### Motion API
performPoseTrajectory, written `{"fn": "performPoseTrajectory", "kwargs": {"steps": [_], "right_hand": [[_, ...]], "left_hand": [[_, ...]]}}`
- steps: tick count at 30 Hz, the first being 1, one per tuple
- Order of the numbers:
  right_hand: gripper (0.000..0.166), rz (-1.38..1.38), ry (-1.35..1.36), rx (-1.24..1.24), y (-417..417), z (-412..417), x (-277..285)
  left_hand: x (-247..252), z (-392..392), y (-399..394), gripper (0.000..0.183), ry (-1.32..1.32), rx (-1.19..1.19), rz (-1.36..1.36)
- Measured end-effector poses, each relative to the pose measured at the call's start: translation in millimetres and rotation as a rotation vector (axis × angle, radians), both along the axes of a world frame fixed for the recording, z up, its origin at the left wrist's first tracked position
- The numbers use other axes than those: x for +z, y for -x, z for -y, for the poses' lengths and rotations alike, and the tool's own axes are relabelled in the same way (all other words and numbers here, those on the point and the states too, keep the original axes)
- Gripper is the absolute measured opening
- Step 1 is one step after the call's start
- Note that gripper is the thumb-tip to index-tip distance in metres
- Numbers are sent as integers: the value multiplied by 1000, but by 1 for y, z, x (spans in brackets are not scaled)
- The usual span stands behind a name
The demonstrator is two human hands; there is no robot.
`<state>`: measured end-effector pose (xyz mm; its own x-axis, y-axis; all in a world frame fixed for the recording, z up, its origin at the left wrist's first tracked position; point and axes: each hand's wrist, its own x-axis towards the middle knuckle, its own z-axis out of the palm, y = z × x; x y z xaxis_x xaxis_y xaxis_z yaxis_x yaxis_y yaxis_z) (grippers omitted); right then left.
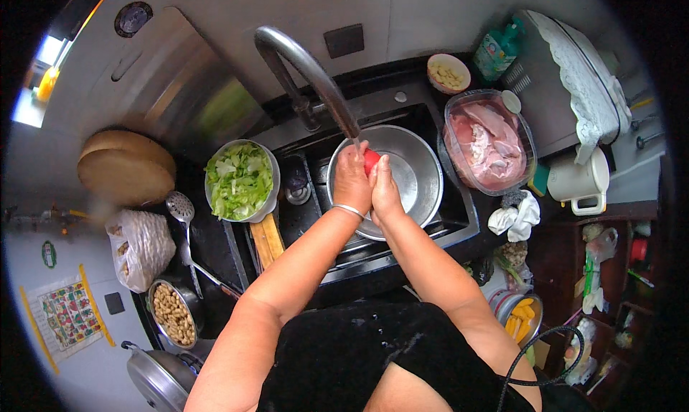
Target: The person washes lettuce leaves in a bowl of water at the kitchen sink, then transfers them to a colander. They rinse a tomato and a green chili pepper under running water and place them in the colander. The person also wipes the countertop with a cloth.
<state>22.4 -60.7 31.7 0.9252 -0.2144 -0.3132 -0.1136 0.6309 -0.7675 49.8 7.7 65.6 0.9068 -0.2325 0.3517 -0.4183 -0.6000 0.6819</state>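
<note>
Under the spout of the curved metal faucet (317, 70), my left hand (352, 178) and my right hand (386, 188) hold a red round item (370, 161) between them, probably a tomato. The palms and fingers hide much of it. Water seems to run from the spout onto my left fingers. Both hands are above a stainless steel basin (412, 178), which sits in the black sink (457, 218). A metal bangle is around my left wrist. Left of the basin, a white colander (275, 178) holds chopped lettuce (239, 180).
Right of the sink are a plastic container of raw meat (490, 148), a bowl of garlic cloves (448, 74) and a white pitcher (578, 183). To the left are a wooden board (264, 240), a slotted spoon (181, 206), a bowl of peanuts (173, 314) and a round wooden block (126, 167).
</note>
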Motion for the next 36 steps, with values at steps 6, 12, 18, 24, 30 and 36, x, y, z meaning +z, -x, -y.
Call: {"fn": "performPoseTrajectory", "kwargs": {"steps": [6, 12, 18, 24, 30, 36], "right_hand": [[83, 122, 571, 193, -6, 28, -12], [78, 145, 642, 184, 0, 26, 9], [73, 123, 1021, 149, -5, 27, 6], [63, 209, 976, 119, -4, 23, 2], [23, -132, 941, 326, -30, 43, 16], [47, 328, 1332, 183, -93, 53, -9]], "left_hand": [[4, -2, -9, 43, 1162, 172, -1037], [3, -8, -9, 42, 1213, 285, -1278], [7, -9, 5, 44, 1037, 130, -1106], [2, -22, 7, 47, 1313, 65, -1238], [4, -60, 7, 43, 1503, 95, -1324], [-2, -134, -15, 68, 517, 332, -587]]}}
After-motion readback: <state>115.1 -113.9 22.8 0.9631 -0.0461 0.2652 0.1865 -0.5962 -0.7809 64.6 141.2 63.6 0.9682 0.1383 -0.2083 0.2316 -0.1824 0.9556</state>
